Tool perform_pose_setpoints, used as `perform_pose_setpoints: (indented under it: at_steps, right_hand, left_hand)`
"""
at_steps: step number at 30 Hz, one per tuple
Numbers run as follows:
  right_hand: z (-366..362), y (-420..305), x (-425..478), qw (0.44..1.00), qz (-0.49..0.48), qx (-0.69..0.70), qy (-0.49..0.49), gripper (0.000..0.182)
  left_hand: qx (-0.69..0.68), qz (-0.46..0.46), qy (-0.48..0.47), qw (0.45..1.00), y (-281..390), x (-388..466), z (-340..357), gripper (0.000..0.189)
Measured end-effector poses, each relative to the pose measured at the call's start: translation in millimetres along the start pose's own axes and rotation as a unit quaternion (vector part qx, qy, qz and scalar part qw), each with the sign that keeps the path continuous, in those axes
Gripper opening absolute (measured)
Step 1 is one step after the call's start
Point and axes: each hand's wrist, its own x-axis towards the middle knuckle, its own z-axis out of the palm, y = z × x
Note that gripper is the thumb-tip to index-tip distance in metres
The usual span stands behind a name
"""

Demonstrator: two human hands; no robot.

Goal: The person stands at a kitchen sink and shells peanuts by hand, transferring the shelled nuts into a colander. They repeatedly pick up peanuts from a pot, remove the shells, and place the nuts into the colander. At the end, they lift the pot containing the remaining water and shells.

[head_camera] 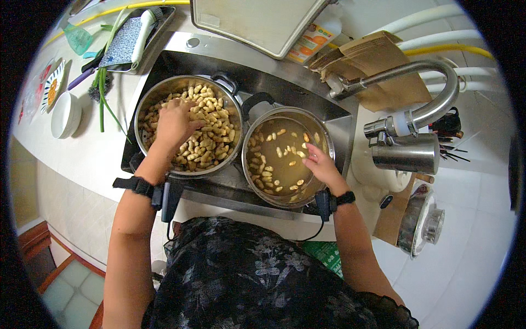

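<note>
A steel steamer pot (239, 142) heaped with unshelled peanuts (207, 127) stands at the left in the sink. My left hand (174, 123) lies on the heap, fingers spread; whether any peanut is under its palm is hidden. To the right, a second steel pot (329, 135) holds cloudy water with peanuts floating in it, more of them along its left side. Over that pot's right part is my right hand (319, 161), its thumb and fingertips close to a pale peanut (301, 154); I cannot tell whether they grip it.
A steel faucet (448, 90) arches beside the sink's right edge (352, 135). Behind the sink stand a cutting board (259, 20) and folded cardboard (378, 70). On the left counter are a white bowl (67, 115), green onions (102, 98) and a tray (164, 24) with a brush (144, 37).
</note>
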Motion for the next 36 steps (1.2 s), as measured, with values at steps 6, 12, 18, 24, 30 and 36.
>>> perform_pose_setpoints:
  at_steps: [6,12,18,24,30,36]
  right_hand:
    - [-5,22,50,0.984,-0.053,-0.172,-0.006,0.056]
    - [9,-8,70,0.930,-0.130,-0.343,-0.029,0.042]
    - [14,22,74,0.904,-0.140,-0.397,-0.072,0.050]
    - [46,18,72,0.977,-0.087,-0.175,-0.090,0.030]
    - [37,5,55,0.987,0.082,0.062,-0.123,0.009]
    - [41,18,83,0.993,0.068,0.060,-0.072,0.017]
  left_hand:
    - [0.115,-0.102,-0.129,0.980,19,-16,-24,0.055]
    - [-0.079,0.024,-0.013,0.997,18,-36,-22,0.047]
    - [-0.192,0.059,-0.049,0.978,40,-49,-21,0.042]
    - [-0.250,0.081,-0.061,0.963,57,-50,-20,0.040]
    - [-0.287,0.056,-0.071,0.954,56,-52,-28,0.038]
    - [-0.328,0.009,-0.123,0.937,49,-63,-15,0.038]
